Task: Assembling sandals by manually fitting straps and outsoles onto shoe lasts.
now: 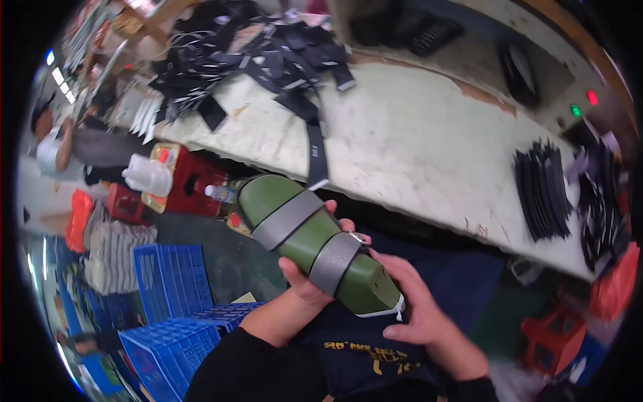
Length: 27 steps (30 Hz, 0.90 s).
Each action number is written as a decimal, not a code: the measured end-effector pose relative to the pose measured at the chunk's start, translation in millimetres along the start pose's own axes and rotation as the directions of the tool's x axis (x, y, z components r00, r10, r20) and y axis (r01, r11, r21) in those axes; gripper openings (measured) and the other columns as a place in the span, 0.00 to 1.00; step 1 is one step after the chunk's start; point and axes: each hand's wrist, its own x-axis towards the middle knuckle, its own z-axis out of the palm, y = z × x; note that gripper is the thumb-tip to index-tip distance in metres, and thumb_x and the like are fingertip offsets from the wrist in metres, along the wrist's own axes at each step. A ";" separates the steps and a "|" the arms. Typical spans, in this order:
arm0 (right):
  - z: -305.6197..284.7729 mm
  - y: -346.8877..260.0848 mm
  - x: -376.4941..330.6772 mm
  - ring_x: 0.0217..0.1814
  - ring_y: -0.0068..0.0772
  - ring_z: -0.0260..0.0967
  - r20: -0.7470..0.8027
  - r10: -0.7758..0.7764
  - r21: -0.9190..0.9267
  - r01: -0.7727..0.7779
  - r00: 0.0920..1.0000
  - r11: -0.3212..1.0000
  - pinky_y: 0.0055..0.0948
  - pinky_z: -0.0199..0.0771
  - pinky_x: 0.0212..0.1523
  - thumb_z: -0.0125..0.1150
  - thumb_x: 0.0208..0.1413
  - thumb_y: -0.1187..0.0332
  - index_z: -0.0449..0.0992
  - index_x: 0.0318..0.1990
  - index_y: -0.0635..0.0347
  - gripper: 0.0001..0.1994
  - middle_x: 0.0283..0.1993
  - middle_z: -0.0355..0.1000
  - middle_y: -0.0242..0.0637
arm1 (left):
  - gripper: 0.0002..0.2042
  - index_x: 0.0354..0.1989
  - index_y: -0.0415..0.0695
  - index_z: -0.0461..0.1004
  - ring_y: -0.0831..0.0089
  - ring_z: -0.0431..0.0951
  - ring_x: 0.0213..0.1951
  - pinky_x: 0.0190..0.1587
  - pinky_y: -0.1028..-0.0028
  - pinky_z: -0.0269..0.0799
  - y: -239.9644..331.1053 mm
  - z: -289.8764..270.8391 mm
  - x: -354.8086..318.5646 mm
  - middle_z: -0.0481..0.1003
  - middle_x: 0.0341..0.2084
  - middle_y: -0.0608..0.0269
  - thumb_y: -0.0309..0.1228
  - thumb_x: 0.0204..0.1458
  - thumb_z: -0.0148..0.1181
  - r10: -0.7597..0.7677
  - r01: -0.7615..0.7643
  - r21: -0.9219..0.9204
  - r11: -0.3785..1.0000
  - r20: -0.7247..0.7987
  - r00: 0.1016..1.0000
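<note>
Two hands, left hand [309, 271] and right hand [418, 301], grip one green shell [305, 238] bearing two grey straps [287, 219].

A workshop is indicated by the worn counter [415, 134] heaped with black straps [268, 53] and stacked blue crates [171, 281].

Beyond the fingers we see a long pale worktable [415, 144], worn and stained, with loose black straps heaped [268, 53] at its far left end and a neat stack of black pieces [544, 191] toward its right. Below and left of the fingers, blue plastic crates [171, 295] stand on a dark floor beside a red crate [194, 181]. Far right, red and green lamps [584, 104] glow.
</note>
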 end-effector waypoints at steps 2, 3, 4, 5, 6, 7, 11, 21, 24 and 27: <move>22.3 26.6 -16.9 0.66 0.49 0.63 -0.069 -0.002 0.098 0.008 0.998 0.995 0.43 0.62 0.66 0.76 0.41 0.53 0.66 0.63 0.67 0.43 0.63 0.64 0.50 | 0.56 0.73 0.48 0.47 0.52 0.73 0.58 0.58 0.50 0.73 6.9 -0.2 1.5 0.67 0.56 0.54 0.68 0.43 0.66 0.005 -0.010 -0.048 0.999 -0.092 0.996; 23.8 38.9 -26.2 0.64 0.47 0.63 -0.003 0.000 0.068 0.000 1.000 0.998 0.42 0.62 0.65 0.76 0.42 0.52 0.66 0.59 0.65 0.40 0.61 0.64 0.49 | 0.56 0.73 0.48 0.47 0.52 0.73 0.58 0.58 0.50 0.73 9.1 0.8 1.3 0.67 0.56 0.54 0.68 0.43 0.66 0.055 -0.056 -0.027 0.998 -0.020 0.998; 21.4 49.8 -35.4 0.61 0.44 0.63 0.051 0.005 0.035 -0.007 0.999 0.999 0.41 0.62 0.63 0.75 0.43 0.50 0.66 0.55 0.64 0.37 0.59 0.64 0.48 | 0.56 0.73 0.48 0.47 0.51 0.72 0.58 0.59 0.50 0.73 9.6 2.7 0.3 0.67 0.57 0.54 0.69 0.43 0.66 0.064 -0.066 -0.029 0.997 -0.052 0.997; 16.8 58.3 -43.3 0.59 0.42 0.63 0.095 0.015 -0.005 -0.015 0.995 1.000 0.39 0.62 0.62 0.75 0.43 0.49 0.66 0.51 0.63 0.35 0.57 0.64 0.46 | 0.56 0.73 0.48 0.47 0.51 0.72 0.59 0.59 0.50 0.72 10.2 3.6 0.0 0.67 0.57 0.53 0.69 0.43 0.65 0.064 -0.068 -0.038 0.997 -0.081 0.995; 10.7 64.7 -49.1 0.57 0.40 0.62 0.133 0.032 -0.049 -0.026 0.991 0.998 0.38 0.62 0.60 0.74 0.44 0.47 0.66 0.48 0.62 0.33 0.55 0.65 0.45 | 0.56 0.73 0.48 0.47 0.51 0.72 0.59 0.59 0.50 0.72 11.0 2.9 0.9 0.67 0.58 0.53 0.70 0.43 0.65 0.051 -0.056 -0.056 0.997 -0.085 0.995; 3.5 67.2 -53.5 0.54 0.37 0.62 0.165 0.056 -0.099 -0.040 0.985 0.994 0.37 0.62 0.59 0.73 0.45 0.46 0.66 0.44 0.61 0.31 0.53 0.65 0.44 | 0.56 0.73 0.48 0.47 0.51 0.72 0.59 0.59 0.50 0.72 13.9 0.8 2.5 0.67 0.58 0.53 0.70 0.43 0.65 0.070 -0.076 -0.054 0.996 -0.102 0.992; -5.0 46.1 -43.4 0.56 0.35 0.62 0.026 0.080 -0.149 -0.076 0.996 0.986 0.37 0.61 0.61 0.78 0.41 0.49 0.69 0.42 0.61 0.31 0.50 0.67 0.42 | 0.56 0.73 0.44 0.46 0.46 0.72 0.60 0.58 0.45 0.71 36.2 -13.0 14.7 0.66 0.60 0.50 0.71 0.44 0.63 0.437 -0.432 0.137 0.892 -0.011 0.899; 7.7 9.6 35.3 0.41 0.31 0.74 -0.489 0.073 0.060 -0.050 0.869 0.997 0.32 0.74 0.51 0.88 0.25 0.57 0.76 0.48 0.64 0.39 0.44 0.77 0.34 | 0.60 0.71 0.42 0.51 0.64 0.68 0.64 0.67 0.60 0.62 19.6 26.3 39.8 0.64 0.65 0.51 0.60 0.33 0.79 0.189 -0.199 0.384 0.901 0.065 0.980; -36.8 14.7 32.6 0.44 0.32 0.74 -0.353 -0.201 -0.460 0.017 0.914 0.888 0.33 0.74 0.50 0.87 0.28 0.59 0.77 0.46 0.64 0.35 0.43 0.78 0.36 | 0.58 0.72 0.39 0.50 0.63 0.69 0.64 0.67 0.60 0.62 65.6 35.1 52.4 0.66 0.64 0.52 0.71 0.41 0.63 0.068 -0.005 0.308 0.951 -0.196 0.978; -72.1 5.2 30.2 0.41 0.40 0.76 -0.529 -0.340 -0.720 -0.199 0.777 0.665 0.37 0.75 0.46 0.86 0.28 0.59 0.77 0.43 0.64 0.32 0.41 0.78 0.41 | 0.54 0.72 0.37 0.52 0.48 0.68 0.64 0.66 0.47 0.63 102.8 38.5 66.5 0.68 0.62 0.49 0.70 0.49 0.57 0.720 -0.751 0.219 0.622 0.216 0.659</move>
